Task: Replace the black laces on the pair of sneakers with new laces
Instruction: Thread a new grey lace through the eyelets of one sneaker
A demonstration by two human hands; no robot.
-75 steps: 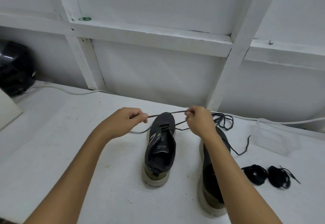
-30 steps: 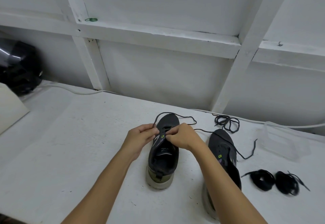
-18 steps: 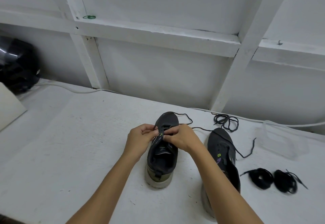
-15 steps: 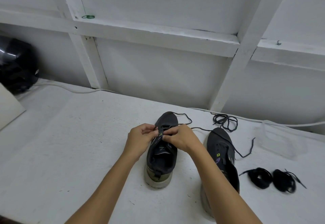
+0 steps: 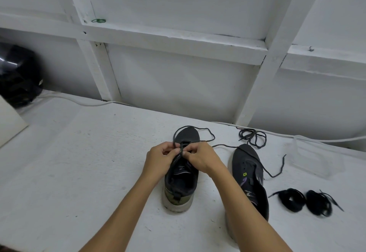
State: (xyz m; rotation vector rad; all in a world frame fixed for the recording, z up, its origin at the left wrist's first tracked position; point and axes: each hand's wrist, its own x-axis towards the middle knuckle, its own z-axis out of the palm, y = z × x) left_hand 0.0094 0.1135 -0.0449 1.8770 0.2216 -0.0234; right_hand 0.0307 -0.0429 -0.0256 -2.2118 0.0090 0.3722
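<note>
From the near sneaker (image 5: 181, 182), the white surface (image 5: 79, 162) lies bare from 7 to 11 o'clock, as far as a black bag (image 5: 17, 77) and a pale board (image 5: 10, 125) at the far left edge. At 12 o'clock a lace loop (image 5: 206, 133) lies past the toe, then a white cable (image 5: 89, 104) along the wall (image 5: 178, 85). At 3 o'clock the second sneaker (image 5: 249, 178) blocks the way; beyond it lie a trailing lace (image 5: 277, 170), a loose lace tangle (image 5: 252, 136), two coiled lace bundles (image 5: 305, 202) and a clear container (image 5: 313, 156). Both forearms fill 5 to 6 o'clock.
</note>
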